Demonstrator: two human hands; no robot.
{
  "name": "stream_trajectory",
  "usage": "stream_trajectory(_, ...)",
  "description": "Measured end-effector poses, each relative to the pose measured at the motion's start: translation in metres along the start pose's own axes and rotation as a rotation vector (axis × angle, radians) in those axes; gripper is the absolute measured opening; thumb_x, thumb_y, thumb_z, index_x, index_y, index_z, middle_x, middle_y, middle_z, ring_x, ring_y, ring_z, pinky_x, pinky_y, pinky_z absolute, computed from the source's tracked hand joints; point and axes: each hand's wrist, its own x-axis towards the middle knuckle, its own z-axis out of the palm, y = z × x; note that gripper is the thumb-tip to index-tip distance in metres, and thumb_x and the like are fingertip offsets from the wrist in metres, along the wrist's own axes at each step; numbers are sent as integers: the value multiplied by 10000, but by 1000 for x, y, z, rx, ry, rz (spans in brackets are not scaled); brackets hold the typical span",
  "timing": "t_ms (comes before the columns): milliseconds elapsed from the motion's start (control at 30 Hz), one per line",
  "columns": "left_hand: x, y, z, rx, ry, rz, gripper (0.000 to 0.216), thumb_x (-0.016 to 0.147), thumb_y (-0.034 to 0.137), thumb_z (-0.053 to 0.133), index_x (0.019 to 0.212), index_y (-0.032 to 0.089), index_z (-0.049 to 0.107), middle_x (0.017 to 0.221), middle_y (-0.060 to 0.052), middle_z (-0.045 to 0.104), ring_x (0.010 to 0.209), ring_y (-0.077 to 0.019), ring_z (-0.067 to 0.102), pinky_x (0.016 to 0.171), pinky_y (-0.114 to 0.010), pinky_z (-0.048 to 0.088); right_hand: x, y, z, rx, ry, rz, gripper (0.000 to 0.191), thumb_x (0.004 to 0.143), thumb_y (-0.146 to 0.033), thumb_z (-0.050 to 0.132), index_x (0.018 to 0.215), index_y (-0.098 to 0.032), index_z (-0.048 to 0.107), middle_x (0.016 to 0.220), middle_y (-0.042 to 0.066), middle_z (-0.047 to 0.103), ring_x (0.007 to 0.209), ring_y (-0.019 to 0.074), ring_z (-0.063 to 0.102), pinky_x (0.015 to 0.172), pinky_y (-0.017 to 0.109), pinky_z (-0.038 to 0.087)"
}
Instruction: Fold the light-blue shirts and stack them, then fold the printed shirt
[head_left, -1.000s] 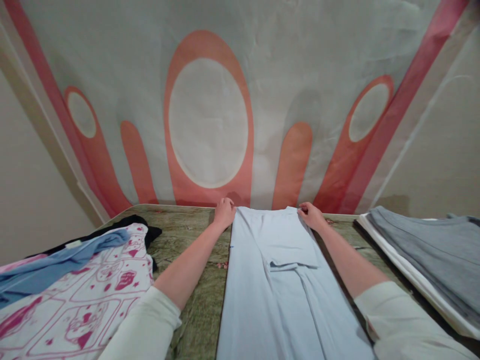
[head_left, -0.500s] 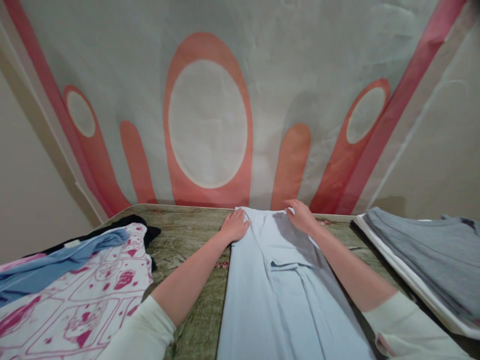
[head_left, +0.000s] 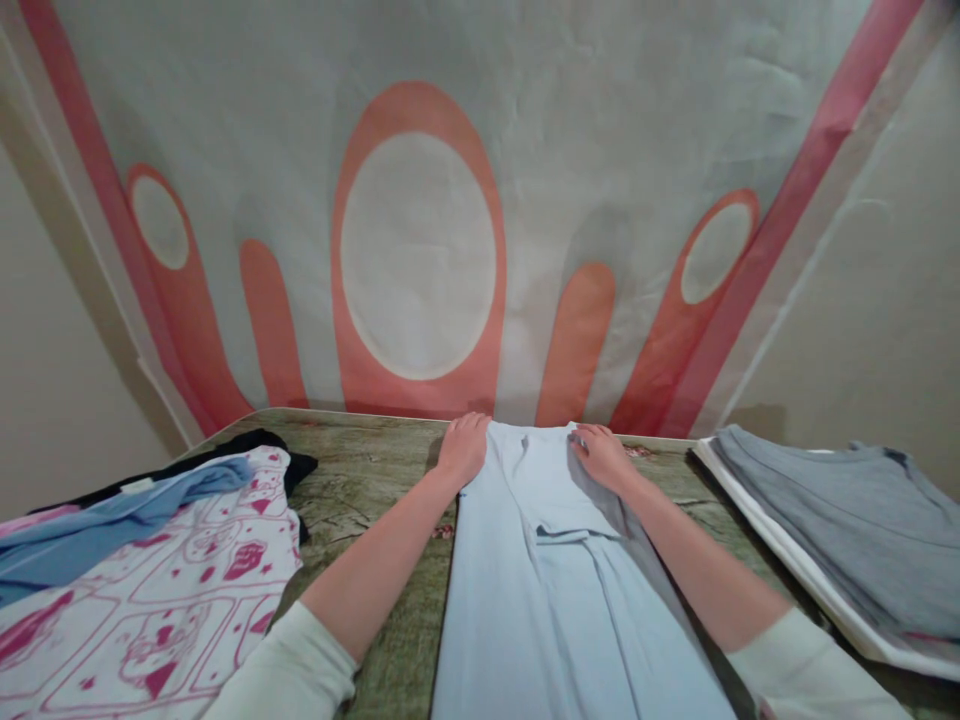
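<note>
A wood-patterned surface [head_left: 367,455] carried a pale blue garment [head_left: 517,620], spread lengthwise between a clothes pile [head_left: 165,600] and a grey-topped stack [head_left: 832,530]. The left hand [head_left: 465,450] and right hand [head_left: 602,456] touched the garment's far corners; whether either grip had closed on cloth could not be told.

Pale blue garment [head_left: 499,620] — cut off below; printed cloth [head_left: 172,590], grey shirt [head_left: 832,530] — cropped sideways

The left sleeve [head_left: 289,665] at seven o'clock and right sleeve [head_left: 806,655] at four are pale cream, ending mid-arm.
</note>
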Motion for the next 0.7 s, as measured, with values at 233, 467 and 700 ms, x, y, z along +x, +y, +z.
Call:
stream_trajectory(233, 28, -19, 14, -201, -22, -26, 217, 836, 250, 510, 1013, 180, 615, 1044, -64, 594, 1001, -170, 537, 903, -264, 389, 12, 13, 9, 76, 12, 15, 298, 849, -222, 449, 1110, -168, 583, 1097, 87, 573, 992, 188, 533, 905, 283, 370)
stream_trajectory(467, 44, -28, 21, -167, -56, -156, 172, 794, 317, 576, 886, 181, 630, 958, -57, 606, 859, -172, 588, 756, -251, 440, 23, 22, 15, 134, -36, 48, 187, 824, -281, 511, 923, -180, 633, 985, 68, 546, 825, 152, 562, 809, 257, 414)
stream_trajectory(700, 41, -19, 17, -84, -43, -189, 165, 852, 322, 507, 869, 182, 592, 965, -58, 583, 863, -174, 573, 729, -258, 423, 24, 24, 16, 148, 9, 122, 166, 820, -284, 500, 824, -173, 624, 950, 70, 542, 853, 167, 549, 805, 267, 404)
